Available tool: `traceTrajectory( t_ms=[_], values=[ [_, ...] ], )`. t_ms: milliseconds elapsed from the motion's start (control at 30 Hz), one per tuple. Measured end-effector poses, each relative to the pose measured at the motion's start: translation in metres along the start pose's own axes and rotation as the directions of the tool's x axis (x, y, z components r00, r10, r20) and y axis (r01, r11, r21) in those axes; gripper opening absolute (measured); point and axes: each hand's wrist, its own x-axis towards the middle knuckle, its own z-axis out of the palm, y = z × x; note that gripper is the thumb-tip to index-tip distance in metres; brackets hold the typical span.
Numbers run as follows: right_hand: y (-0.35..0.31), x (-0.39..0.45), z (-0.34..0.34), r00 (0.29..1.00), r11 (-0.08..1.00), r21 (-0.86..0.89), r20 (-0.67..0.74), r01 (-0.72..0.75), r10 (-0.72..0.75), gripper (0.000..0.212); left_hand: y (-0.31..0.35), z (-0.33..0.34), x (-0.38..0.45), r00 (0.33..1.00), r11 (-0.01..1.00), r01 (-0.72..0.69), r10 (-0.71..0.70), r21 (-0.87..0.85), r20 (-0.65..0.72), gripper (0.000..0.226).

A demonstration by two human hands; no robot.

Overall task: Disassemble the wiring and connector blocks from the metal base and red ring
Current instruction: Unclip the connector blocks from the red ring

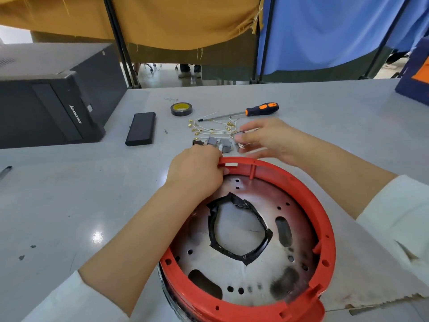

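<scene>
The left hand is held curled in a grip; the right hand is stretched forward, fingers loosely bent.

Two bare forearms enter from the lower edge, each ending in an ungloved hand: left hand, right hand. White sleeves cover both upper forearms, pushed back from the wrists.
</scene>
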Motion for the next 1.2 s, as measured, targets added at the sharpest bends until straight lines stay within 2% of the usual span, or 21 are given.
traceTrajectory(
  t_ms=[33, 67, 133, 167, 233, 267, 400, 533, 700, 833, 933, 1033, 1100, 1200],
  values=[
    [0.003, 0.006, -0.007, 0.998, 0.995, -0.090, -0.042, 0.033, -0.037, 0.042, 0.000, 0.001, 0.000, 1.000, 1.000, -0.004, 0.004, -0.001, -0.002, 0.019],
    [0.007, 0.011, -0.015, 0.994, 0.964, -0.258, -0.066, 0.062, -0.082, 0.044, 0.000, 0.001, 0.000, 1.000, 1.000, -0.005, 0.005, -0.004, -0.002, 0.019],
    [0.015, 0.023, -0.029, 0.988, 0.776, -0.624, -0.034, 0.099, -0.152, 0.048, -0.001, 0.001, 0.000, 1.000, 1.000, -0.004, 0.004, -0.017, 0.005, 0.019],
    [0.020, 0.029, -0.033, 0.987, 0.673, -0.731, 0.003, 0.114, -0.163, 0.048, -0.002, 0.001, 0.000, 1.000, 1.000, -0.004, 0.004, -0.025, 0.010, 0.019],
    [0.028, 0.039, -0.035, 0.987, 0.562, -0.815, 0.067, 0.138, -0.145, 0.050, -0.002, 0.001, 0.000, 1.000, 0.999, -0.001, 0.001, -0.037, 0.017, 0.019],
    [0.031, 0.044, -0.035, 0.988, 0.546, -0.825, 0.087, 0.142, -0.125, 0.052, -0.003, 0.001, 0.000, 1.000, 0.999, 0.002, -0.001, -0.039, 0.017, 0.019],
    [0.032, 0.060, -0.030, 0.987, 0.614, -0.775, 0.151, 0.152, -0.054, 0.061, -0.003, 0.001, 0.000, 1.000, 0.999, -0.002, 0.002, -0.039, 0.008, 0.017],
    [0.034, 0.073, -0.021, 0.973, 0.550, -0.803, 0.172, 0.230, -0.155, 0.048, -0.004, 0.001, 0.000, 1.000, 0.999, -0.020, 0.020, -0.037, 0.010, 0.011],
    [0.030, 0.076, -0.007, 0.957, 0.591, -0.753, 0.213, 0.290, -0.198, 0.046, -0.004, 0.001, 0.001, 0.999, 0.999, -0.020, 0.021, -0.042, 0.025, 0.009],
    [0.023, 0.060, -0.008, 0.956, 0.610, -0.739, 0.173, 0.285, -0.236, 0.045, -0.003, 0.000, 0.000, 0.999, 0.999, -0.010, 0.011, -0.049, 0.034, 0.006],
    [0.012, 0.030, -0.010, 0.951, 0.685, -0.666, 0.136, 0.295, -0.277, 0.032, -0.003, -0.002, 0.000, 0.999, 0.998, 0.000, 0.002, -0.057, 0.045, 0.010],
    [0.004, -0.010, -0.007, 0.957, 0.786, -0.545, 0.166, 0.290, -0.238, 0.027, -0.002, -0.002, -0.002, 0.999, 0.999, 0.007, -0.005, -0.044, 0.033, 0.007],
    [0.005, -0.036, -0.005, 0.957, 0.762, -0.582, 0.218, 0.285, -0.192, 0.030, 0.000, -0.003, -0.001, 0.999, 0.998, 0.012, -0.010, -0.055, 0.043, 0.008],
    [0.019, -0.062, -0.005, 0.965, 0.638, -0.725, 0.225, 0.260, -0.137, 0.026, -0.001, -0.010, 0.002, 0.991, 0.989, 0.050, -0.032, -0.137, 0.134, 0.021]
  ],
)
